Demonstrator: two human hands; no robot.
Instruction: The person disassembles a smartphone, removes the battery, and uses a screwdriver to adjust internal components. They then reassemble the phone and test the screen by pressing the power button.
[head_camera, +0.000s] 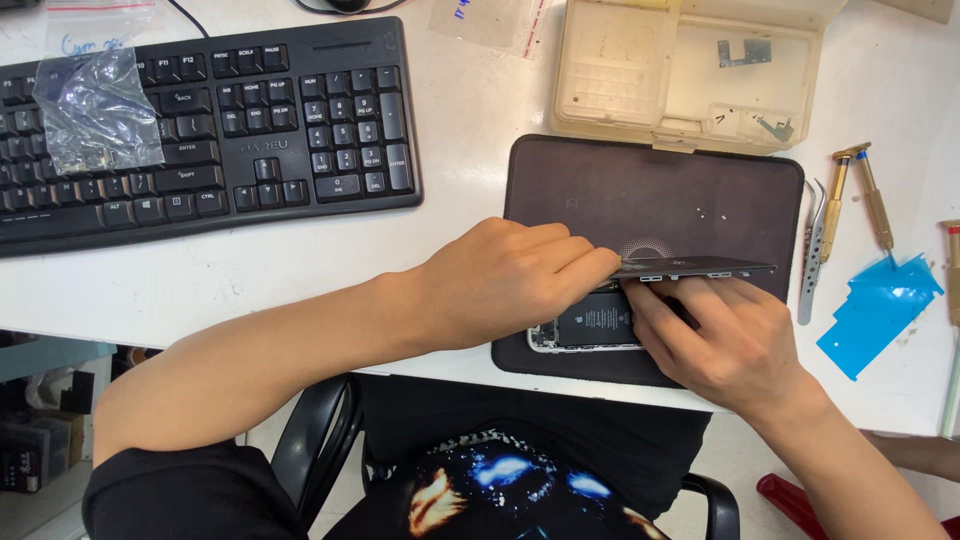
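Note:
An opened phone lies on a dark work mat (650, 190) at the desk's front edge. Its lower body (590, 322) shows a black battery. The dark screen panel (700, 268) is lifted on edge above it. My left hand (505, 280) grips the raised panel at its left end with fingers closed on it. My right hand (725, 340) rests on the phone body from the right, fingers pressed on it under the panel.
A black keyboard (250, 120) with a crumpled clear bag (95, 110) lies at the left. A beige parts box (690, 65) stands open behind the mat. Metal tweezers (812, 250), brass screwdrivers (855, 195) and a blue film piece (880, 310) lie at the right.

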